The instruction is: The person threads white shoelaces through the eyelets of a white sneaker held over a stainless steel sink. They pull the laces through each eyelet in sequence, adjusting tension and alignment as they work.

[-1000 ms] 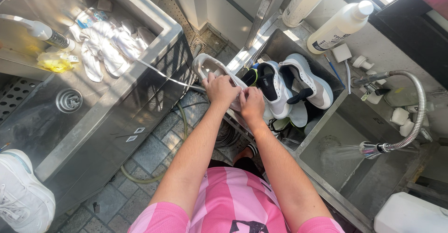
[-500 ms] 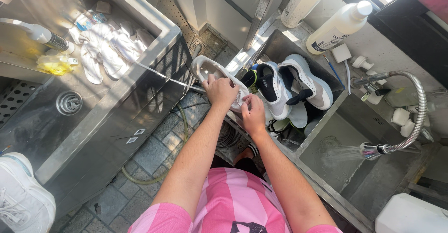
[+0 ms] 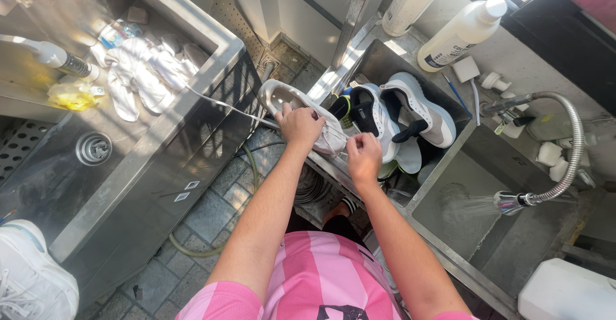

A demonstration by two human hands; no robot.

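R hand [image 3: 363, 155] pulled back off white shoe [image 3: 301, 111]; L hand [image 3: 300, 127] holds.

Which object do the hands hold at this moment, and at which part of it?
The left hand grips a white sneaker around its upper, near the opening. The right hand pinches something at the shoe's toe end, probably a lace, but this is too small to tell.

Brushed steel sink [image 3: 192, 124]; matt white mesh-cloth shoe [image 3: 301, 111]; glossy plastic bottle [image 3: 459, 34].
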